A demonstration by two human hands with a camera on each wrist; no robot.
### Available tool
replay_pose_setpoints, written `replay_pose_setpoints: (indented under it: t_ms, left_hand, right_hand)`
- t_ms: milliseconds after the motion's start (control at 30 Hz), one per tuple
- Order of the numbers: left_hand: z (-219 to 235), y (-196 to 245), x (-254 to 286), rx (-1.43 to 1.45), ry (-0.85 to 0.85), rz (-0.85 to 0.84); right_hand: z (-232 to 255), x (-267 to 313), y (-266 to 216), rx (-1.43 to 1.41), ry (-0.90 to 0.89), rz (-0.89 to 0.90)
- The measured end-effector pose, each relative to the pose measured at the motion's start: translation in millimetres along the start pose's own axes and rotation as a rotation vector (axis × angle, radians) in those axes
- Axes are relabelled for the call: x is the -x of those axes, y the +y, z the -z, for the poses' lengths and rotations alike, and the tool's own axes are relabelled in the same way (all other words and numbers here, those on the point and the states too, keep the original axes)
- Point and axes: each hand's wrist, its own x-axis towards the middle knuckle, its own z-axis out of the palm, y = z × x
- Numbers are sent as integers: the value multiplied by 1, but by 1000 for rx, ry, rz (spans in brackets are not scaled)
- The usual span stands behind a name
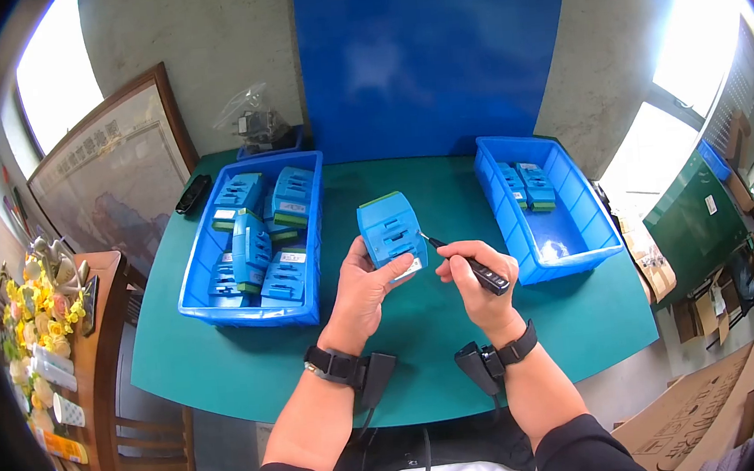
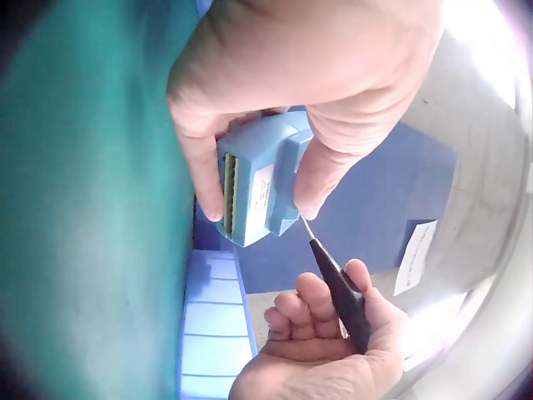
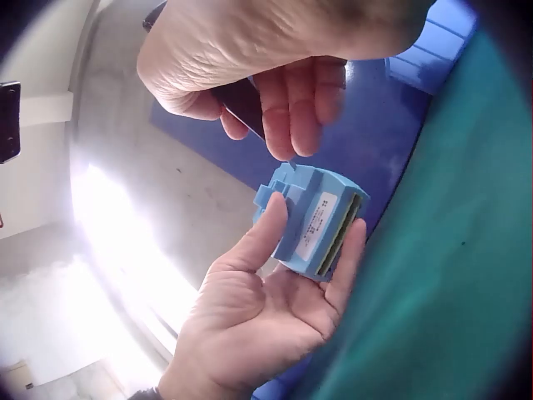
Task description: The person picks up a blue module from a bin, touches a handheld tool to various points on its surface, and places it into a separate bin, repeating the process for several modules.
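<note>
Head view, bin contents [image 1: 252,252] only here, left grip [image 1: 362,291] holding blue module [image 1: 387,222], right grip [image 1: 477,293] pinching tool [image 1: 490,278]

The left hand [image 1: 359,294], blue box [image 1: 391,221], black tool [image 1: 489,278] and right hand [image 1: 481,294] fill the middle. Green table [image 1: 420,338] lies on both sides, so a hand could pass beside the left bin [image 1: 224,315] or right bin [image 1: 559,243]. Boxes [image 1: 252,250] crowd the left one, leaving small gaps. The right one has big room in front of two boxes [image 1: 534,185]. Behind, a blue board [image 1: 434,54] blocks the way.
</note>
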Motion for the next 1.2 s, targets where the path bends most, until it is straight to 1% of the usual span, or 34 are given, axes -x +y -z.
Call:
replay_pose_setpoints:
  t_ms: [67, 200, 300, 400, 500, 533, 567, 633, 700, 767, 833, 933, 1033, 1067, 1100, 1167, 1200]
  left_hand:
    - [0, -1, 1, -19, -7, -14]
    - [1, -5, -1, -60, -17, -37]
    - [9, -10, -2, -127, -83, -54]
    - [8, -10, -2, -123, -81, -58]
    - [2, -7, -2, -56, -36, -46]
    - [2, -5, -1, -53, -57, -61]
    - [2, -3, 0, -50, -79, -75]
    - [0, 0, 2, -46, -124, -80]
    - [-1, 1, 2, -47, -168, -66]
    - [-3, 3, 5, -38, -178, -66]
    - [-5, 5, 5, -20, -173, -56]
    - [-10, 3, 6, 34, -158, -28]
    - [-8, 4, 5, -6, -205, 42]
    - [-8, 4, 5, -27, -200, 56]
    - [-7, 4, 7, -49, -193, 68]
    - [-5, 5, 5, -80, -161, 83]
    - [-5, 5, 4, -91, -138, 88]
  right_hand:
    - [0, 2, 2, 4, 0, 9]
    - [-2, 4, -8, -131, -120, -12]
    - [-9, 6, -9, -101, -219, 15]
    - [-5, 7, -7, -113, -215, 10]
    - [-5, 7, -5, -127, 108, 44]
    - [-8, 4, 0, -80, 205, 29]
    - [-9, 0, 1, -73, 237, -23]
    - [-11, -7, 4, -63, 174, -6]
    - [-5, -8, 12, 39, -41, -17]
    - [-7, -4, 18, -115, -125, -169]
    - [-6, -4, 14, -87, -160, -234]
    - [-9, -5, 19, -134, -69, -115]
    - [-3, -6, 11, -105, -13, -164]
    - [2, -6, 3, -72, 32, -160]
    - [8, -12, -6, 58, 125, -21]
    - [34, -27, -12, 271, 311, 175]
    - [52, -34, -12, 285, 390, 159]
